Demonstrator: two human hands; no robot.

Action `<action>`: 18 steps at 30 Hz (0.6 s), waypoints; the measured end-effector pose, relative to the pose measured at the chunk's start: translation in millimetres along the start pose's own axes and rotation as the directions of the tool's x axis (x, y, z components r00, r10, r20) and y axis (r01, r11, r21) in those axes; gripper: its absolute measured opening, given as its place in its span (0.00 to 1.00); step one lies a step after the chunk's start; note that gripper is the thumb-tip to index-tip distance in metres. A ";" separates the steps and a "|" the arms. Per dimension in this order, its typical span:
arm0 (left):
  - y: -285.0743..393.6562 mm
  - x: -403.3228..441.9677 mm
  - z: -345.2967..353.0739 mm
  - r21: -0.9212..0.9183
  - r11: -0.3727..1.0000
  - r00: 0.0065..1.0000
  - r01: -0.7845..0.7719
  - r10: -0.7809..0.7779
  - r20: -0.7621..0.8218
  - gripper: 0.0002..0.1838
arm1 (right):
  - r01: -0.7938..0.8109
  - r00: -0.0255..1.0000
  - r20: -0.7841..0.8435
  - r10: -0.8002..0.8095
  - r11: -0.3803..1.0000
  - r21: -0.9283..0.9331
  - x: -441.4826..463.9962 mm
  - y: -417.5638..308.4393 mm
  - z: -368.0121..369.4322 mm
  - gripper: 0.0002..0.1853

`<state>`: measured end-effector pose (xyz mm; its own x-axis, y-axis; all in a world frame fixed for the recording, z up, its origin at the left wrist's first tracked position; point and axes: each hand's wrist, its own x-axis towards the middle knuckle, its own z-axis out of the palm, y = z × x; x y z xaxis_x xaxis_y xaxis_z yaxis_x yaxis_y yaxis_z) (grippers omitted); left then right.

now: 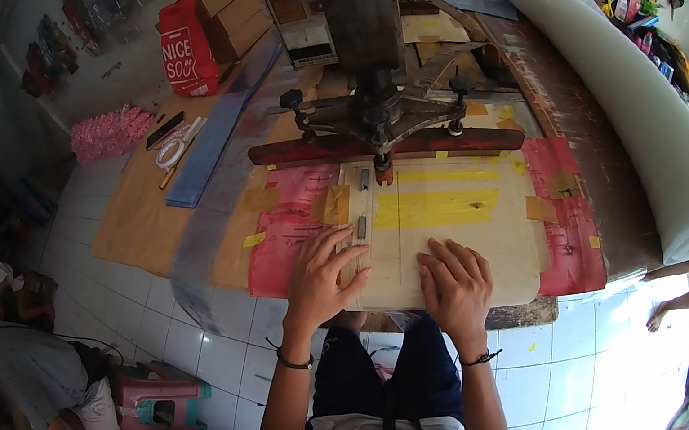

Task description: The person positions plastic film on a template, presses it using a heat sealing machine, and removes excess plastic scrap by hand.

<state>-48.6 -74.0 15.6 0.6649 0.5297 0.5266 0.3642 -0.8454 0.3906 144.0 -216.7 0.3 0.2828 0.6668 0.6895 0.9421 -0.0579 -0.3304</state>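
My left hand lies with its fingers spread at the near left edge of a beige board, just below a small metal piece. On the right, my right hand rests flat on the same board near its front edge, fingers stretched out. Yellow tape strips run across the board. Red sheets stick out at its left and right, with brown tape patches over them. Beyond my hands, a machine head with a long red bar hangs over the board's far side.
Left of the board are a clear plastic strip, blue folded sheets, a tape roll and a red bag. A large white foam roll lies along the right. Another person sits at lower left by a stool.
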 end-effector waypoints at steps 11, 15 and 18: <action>-0.7 0.2 1.0 -0.005 1.000 1.000 0.007 -0.007 0.016 0.18 | -0.004 1.000 0.004 0.004 1.000 -0.001 -0.3 0.3 -0.2 0.07; 0.8 0.3 0.1 -0.007 1.000 1.000 0.015 -0.015 0.019 0.18 | -0.009 1.000 0.017 0.009 1.000 -0.003 -1.0 0.8 0.0 0.08; -0.5 0.1 1.2 -0.003 1.000 1.000 0.013 -0.013 0.017 0.18 | -0.007 1.000 0.017 0.007 1.000 -0.006 -1.3 1.4 0.6 0.08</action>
<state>-47.9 -73.6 14.6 0.6711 0.5395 0.5084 0.3707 -0.8381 0.4001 144.9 -217.2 -1.4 0.2862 0.6787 0.6763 0.9412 -0.0669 -0.3312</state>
